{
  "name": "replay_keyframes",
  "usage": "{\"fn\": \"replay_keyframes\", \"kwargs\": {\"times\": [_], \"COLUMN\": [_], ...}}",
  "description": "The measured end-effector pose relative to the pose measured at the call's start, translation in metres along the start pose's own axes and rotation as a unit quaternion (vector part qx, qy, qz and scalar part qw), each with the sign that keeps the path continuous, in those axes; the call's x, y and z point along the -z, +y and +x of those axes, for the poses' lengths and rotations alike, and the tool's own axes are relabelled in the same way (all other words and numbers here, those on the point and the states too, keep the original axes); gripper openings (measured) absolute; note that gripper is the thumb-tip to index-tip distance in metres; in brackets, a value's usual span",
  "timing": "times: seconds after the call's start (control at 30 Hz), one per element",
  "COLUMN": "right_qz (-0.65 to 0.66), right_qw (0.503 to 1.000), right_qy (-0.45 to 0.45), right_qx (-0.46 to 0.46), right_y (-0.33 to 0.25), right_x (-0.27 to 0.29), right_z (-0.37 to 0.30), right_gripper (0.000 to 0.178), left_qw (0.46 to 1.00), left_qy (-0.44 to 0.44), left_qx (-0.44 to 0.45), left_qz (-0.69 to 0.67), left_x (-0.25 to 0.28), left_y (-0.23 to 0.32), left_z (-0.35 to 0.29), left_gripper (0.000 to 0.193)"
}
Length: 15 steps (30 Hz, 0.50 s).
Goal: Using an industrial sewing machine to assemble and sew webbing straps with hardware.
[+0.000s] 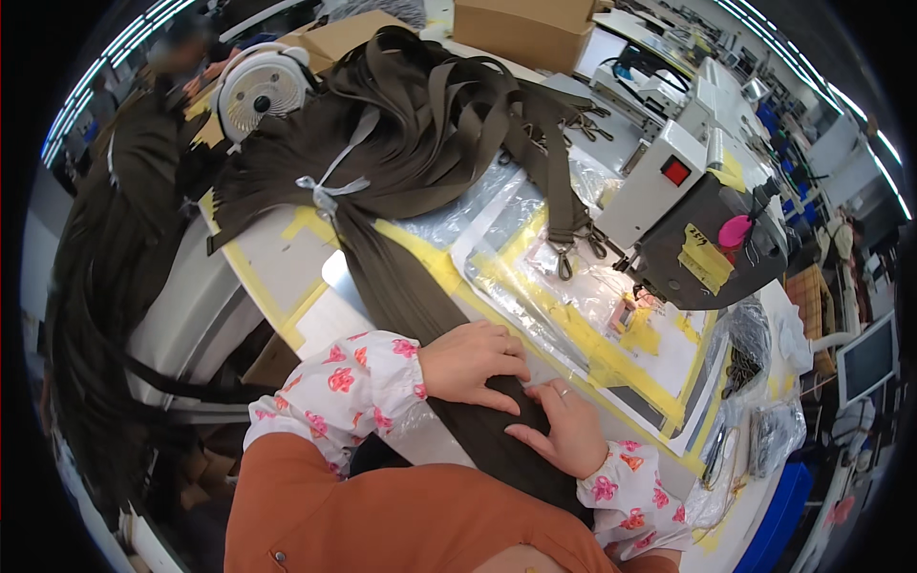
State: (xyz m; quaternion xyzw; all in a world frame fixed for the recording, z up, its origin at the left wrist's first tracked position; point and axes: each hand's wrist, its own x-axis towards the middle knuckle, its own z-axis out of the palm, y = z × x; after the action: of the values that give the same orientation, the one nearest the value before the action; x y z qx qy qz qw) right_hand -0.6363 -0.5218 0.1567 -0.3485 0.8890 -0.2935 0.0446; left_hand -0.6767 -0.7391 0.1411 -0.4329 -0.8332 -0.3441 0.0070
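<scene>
Bright, even ceiling-strip light | soft shadows | glare on clear plastic | fisheye bending, dark corners

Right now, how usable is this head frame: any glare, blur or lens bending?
Head view: strong fisheye bending, black corners, ceiling light strips curving along the rim; glare on the clear plastic sheeting; both hands, left hand and right hand, sharp on the dark olive webbing straps; the far upper-left edge is soft.
</scene>
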Motion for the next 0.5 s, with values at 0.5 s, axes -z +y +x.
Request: {"fn": "replay_keyframes", "kwargs": {"times": [0.5], "right_qz": [-0.136], "right_qw": [0.99], "right_qy": [-0.019], "right_qx": [-0.031], "right_y": [-0.001], "right_x": [0.016], "right_z": [-0.022], "right_gripper": [0.024], "left_qw": [0.956], "left_qy": [-0.129], "left_qx": [-0.035], "left_qz": [0.26], "left_x": [-0.01], "left_y": [0.035], "left_z": [0.017], "left_gripper": [0.012]}}
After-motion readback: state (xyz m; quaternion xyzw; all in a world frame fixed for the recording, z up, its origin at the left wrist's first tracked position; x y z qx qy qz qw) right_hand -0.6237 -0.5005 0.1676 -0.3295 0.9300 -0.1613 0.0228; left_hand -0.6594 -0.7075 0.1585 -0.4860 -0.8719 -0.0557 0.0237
